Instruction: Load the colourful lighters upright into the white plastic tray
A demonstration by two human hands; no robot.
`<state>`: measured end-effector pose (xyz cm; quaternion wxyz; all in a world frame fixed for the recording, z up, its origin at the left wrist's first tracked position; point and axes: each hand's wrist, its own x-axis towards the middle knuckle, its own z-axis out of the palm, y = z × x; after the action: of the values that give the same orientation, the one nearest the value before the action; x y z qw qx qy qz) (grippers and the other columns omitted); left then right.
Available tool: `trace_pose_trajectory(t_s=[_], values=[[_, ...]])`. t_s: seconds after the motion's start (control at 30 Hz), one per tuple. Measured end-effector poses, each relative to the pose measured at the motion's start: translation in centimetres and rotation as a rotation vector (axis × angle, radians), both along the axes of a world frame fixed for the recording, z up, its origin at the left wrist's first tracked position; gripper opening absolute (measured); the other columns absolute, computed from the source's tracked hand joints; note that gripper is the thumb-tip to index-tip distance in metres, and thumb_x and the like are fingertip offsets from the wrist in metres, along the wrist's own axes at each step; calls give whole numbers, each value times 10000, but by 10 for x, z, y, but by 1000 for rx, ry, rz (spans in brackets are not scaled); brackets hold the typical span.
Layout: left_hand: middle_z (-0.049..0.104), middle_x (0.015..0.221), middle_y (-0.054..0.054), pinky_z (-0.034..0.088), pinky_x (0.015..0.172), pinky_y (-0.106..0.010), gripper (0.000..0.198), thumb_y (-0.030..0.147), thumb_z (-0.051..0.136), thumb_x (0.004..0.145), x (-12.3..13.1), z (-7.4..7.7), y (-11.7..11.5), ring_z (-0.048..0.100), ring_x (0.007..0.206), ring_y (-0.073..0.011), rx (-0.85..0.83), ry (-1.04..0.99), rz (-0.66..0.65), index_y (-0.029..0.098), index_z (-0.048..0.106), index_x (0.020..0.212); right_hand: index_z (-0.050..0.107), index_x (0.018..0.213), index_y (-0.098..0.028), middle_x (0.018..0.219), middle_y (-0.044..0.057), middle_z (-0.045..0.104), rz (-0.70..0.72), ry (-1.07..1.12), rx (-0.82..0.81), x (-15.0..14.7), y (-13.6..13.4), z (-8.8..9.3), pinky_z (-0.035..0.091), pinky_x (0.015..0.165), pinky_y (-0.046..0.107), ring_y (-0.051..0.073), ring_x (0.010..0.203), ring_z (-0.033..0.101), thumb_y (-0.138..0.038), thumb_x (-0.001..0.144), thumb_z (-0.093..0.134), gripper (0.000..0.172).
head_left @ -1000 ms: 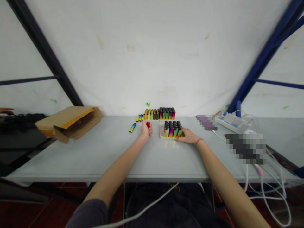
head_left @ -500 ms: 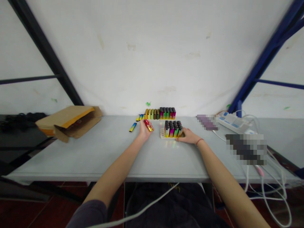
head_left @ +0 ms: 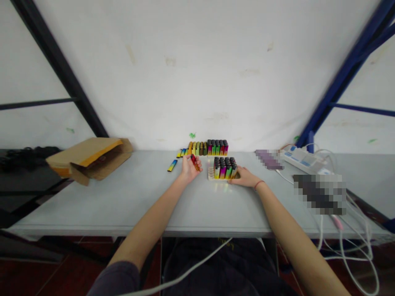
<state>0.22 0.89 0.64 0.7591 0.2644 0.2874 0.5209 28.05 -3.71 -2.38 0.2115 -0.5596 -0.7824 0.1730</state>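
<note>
My left hand [head_left: 189, 169] holds a red lighter [head_left: 195, 162] that lies tilted across its fingers. My right hand [head_left: 245, 177] grips the right end of a pale tray [head_left: 211, 174]. In that tray stand several upright multicoloured lighters [head_left: 225, 168] with black tops; the holes at its left end hold none. Behind, near the wall, is a second block of black-topped lighters [head_left: 217, 148], and beside it a row of yellow and dark lighters [head_left: 198, 148]. A blue and yellow lighter [head_left: 172, 165] lies left of my left hand, with a few similar ones behind it.
An open cardboard box [head_left: 89, 158] lies on the left of the grey table [head_left: 123, 209]. At the right are a power strip [head_left: 304, 159], white cables [head_left: 342, 242] and two blurred-out items. A white cable crosses my lap.
The red lighter has turned in my left hand, and the fingers have opened a little and shifted slightly right. My right hand stays on the tray.
</note>
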Motion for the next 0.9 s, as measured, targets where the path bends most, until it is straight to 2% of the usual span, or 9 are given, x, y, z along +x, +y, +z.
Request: trace_pose_trajectory(t_s=[0.1, 0.2, 0.33, 0.53, 0.63, 0.77, 0.83, 0.9], values=[[447, 574, 23, 357, 433, -222, 327, 413, 388, 946, 1, 1, -1, 444, 458, -124, 3, 36, -16, 202, 493, 718, 653, 1301, -209, 1302, 125, 722, 3, 0, -9, 1, 0, 0, 445, 1118, 576, 371, 1203, 666, -530, 742, 788, 659], [419, 549, 32, 276, 393, -200, 302, 380, 399, 925, 4, 3, -2, 407, 425, -108, 7, 88, 10, 204, 469, 689, 658, 1289, -229, 1275, 111, 737, -5, 1, -2, 1, 0, -1, 424, 1129, 602, 370, 1197, 672, -517, 744, 793, 631], [358, 512, 58, 196, 365, -191, 305, 397, 450, 901, 9, 5, -5, 338, 384, -88, -18, 125, 88, 214, 428, 659, 647, 1311, -222, 1318, 121, 718, -4, -2, 0, 1, 1, -3, 424, 1136, 593, 376, 1232, 655, -526, 740, 793, 664], [337, 507, 78, 167, 362, -181, 311, 410, 488, 910, 14, 4, -8, 310, 375, -76, -6, 148, 219, 224, 397, 677, 653, 1304, -233, 1307, 115, 729, -12, -7, 14, 2, 2, -4, 406, 1147, 609, 380, 1224, 660, -522, 739, 794, 650], [374, 527, 81, 213, 370, -174, 298, 432, 518, 921, 17, 4, -8, 340, 395, -80, 5, 161, 198, 224, 427, 729, 651, 1308, -232, 1305, 113, 729, -8, -2, 11, 1, 1, -3, 416, 1140, 605, 376, 1217, 664, -521, 736, 794, 657], [459, 606, 83, 412, 462, -183, 277, 449, 589, 921, 21, 1, -10, 428, 465, -81, 18, 208, 193, 226, 458, 822, 660, 1307, -227, 1334, 124, 711, -11, -22, -5, 0, 0, -1, 402, 1152, 606, 384, 1231, 654, -538, 747, 785, 653], [526, 690, 69, 486, 546, -193, 249, 409, 650, 910, 24, -1, -12, 505, 546, -80, 78, 260, 223, 232, 481, 864, 657, 1314, -222, 1340, 127, 706, -4, -18, -6, -1, 0, 0, 393, 1158, 609, 385, 1243, 647, -539, 753, 780, 656], [615, 810, 25, 509, 597, -193, 175, 351, 685, 904, 25, -2, -12, 595, 680, -101, 160, 305, 237, 243, 548, 915, 646, 1329, -220, 1331, 123, 712, 6, -1, -7, -1, 0, 0, 401, 1153, 604, 380, 1245, 645, -531, 756, 777, 665]])
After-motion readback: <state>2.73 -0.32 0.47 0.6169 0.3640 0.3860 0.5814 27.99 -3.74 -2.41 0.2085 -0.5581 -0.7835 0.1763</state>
